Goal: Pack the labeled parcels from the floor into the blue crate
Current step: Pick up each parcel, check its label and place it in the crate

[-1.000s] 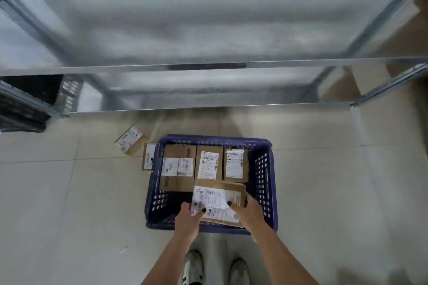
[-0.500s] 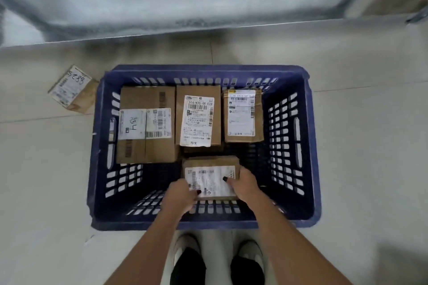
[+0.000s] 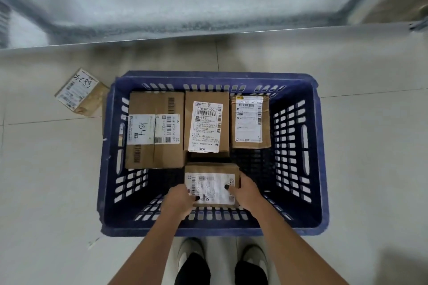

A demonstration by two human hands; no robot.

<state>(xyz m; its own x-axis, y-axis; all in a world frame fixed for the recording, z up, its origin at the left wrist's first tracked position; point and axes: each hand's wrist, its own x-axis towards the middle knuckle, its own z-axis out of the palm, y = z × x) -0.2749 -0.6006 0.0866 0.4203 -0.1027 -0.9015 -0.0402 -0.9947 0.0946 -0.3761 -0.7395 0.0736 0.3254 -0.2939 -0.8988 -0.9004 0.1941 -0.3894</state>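
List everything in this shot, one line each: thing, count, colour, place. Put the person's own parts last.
blue crate: 1, dark blue, on the floor in the centre.
parcels in the far row: 3, brown with white labels; the A34 parcel, the 516-K20 parcel, the right parcel.
held parcel: 1, brown, white label, low in the crate's near half.
floor parcel: 1, brown, white label, on the floor left of the crate.
metal shelf: 1, grey, behind the crate.
shoes: 2, dark and white, bottom centre.
left hand, right hand: each with a grip on the held parcel.
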